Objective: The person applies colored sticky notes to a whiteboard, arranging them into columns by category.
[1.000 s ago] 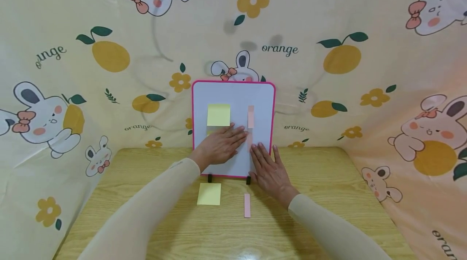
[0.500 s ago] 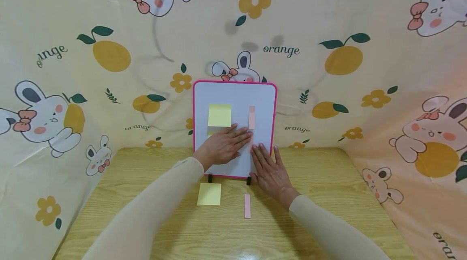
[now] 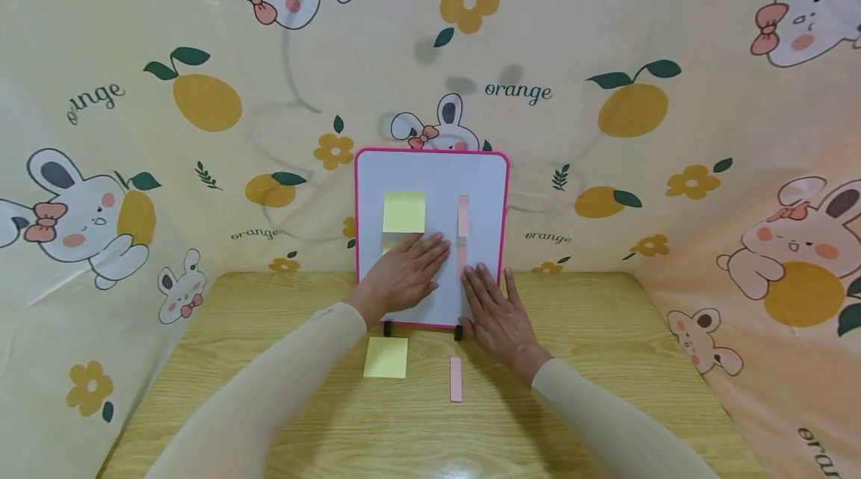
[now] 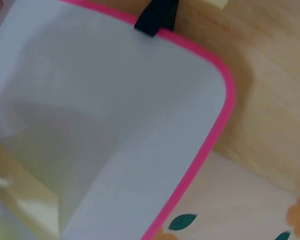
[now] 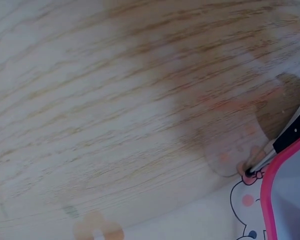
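Observation:
A whiteboard (image 3: 430, 172) with a pink rim stands upright at the back of the table. My left hand (image 3: 406, 270) lies flat across its middle, fingers straight and pointing right, over most of a lower yellow sticky note. That note's folded edge (image 4: 30, 195) shows in the left wrist view. Above the hand, another yellow sticky note (image 3: 403, 211) is on the board. Two pale pink paper strips, an upper strip (image 3: 463, 216) and a lower strip (image 3: 461, 262), run down its right side. With fingers extended, my right hand (image 3: 501, 314) rests at the board's lower right, fingertips by the lower strip.
On the wooden table (image 3: 572, 404) before the board lie a yellow sticky note pad (image 3: 386, 357) and a pink strip pad (image 3: 456, 379). Black stand feet (image 3: 458, 332) jut from under the board. A patterned cloth (image 3: 538, 16) encloses the back and sides.
My left hand slid a little right over the board, then back left, uncovering more of the lower pink strip. The right hand stays in place.

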Motion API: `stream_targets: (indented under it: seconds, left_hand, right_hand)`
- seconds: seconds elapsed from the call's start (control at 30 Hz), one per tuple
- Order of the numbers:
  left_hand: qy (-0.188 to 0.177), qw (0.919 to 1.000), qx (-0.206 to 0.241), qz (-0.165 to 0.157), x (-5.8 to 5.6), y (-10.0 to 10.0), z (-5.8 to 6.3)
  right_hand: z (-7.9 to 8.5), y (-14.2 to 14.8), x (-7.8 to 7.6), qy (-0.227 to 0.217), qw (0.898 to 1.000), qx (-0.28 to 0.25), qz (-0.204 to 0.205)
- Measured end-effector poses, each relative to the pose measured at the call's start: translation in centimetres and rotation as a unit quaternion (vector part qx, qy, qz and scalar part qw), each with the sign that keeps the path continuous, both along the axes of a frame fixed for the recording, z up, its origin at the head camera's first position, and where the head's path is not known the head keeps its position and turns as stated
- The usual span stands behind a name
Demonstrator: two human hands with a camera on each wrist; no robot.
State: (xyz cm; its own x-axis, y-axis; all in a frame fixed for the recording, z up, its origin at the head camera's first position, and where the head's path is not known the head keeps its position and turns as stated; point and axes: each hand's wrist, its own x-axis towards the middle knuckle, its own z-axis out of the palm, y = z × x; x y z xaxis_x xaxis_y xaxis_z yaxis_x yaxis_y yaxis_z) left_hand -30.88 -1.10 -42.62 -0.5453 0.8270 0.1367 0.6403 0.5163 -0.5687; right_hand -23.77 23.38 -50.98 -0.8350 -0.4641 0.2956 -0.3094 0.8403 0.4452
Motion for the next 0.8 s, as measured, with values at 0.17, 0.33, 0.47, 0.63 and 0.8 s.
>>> stream_targets:
  seconds: [0.17, 0.33, 0.47, 0.63, 0.8]
  left_hand:
    - [-0.02, 0.9988, 0.045, 0.007, 0.5, -0.8, -0.5]
    - [-0.041, 0.9948, 0.092, 0.019, 0.9, -1.8, -1.0]
    - [-0.057, 0.9896, 0.127, 0.036, 1.5, -2.7, -1.4]
    - [-0.092, 0.9812, 0.16, 0.058, 2.7, -3.8, -2.1]
    - [-0.12, 0.9689, 0.2, 0.083, 3.8, -5.1, -3.1]
  right_hand:
    - [-0.1, 0.1, 0.0, -0.002, 1.0, -0.006, 0.003]
    - [0.0, 0.4, 0.0, -0.004, 1.0, -0.003, -0.002]
    - [0.1, 0.5, -0.1, -0.001, 1.0, -0.005, 0.0]
    - [0.3, 0.5, 0.0, -0.007, 1.0, -0.012, -0.001]
    - [0.7, 0.4, 0.4, -0.017, 0.999, -0.039, -0.011]
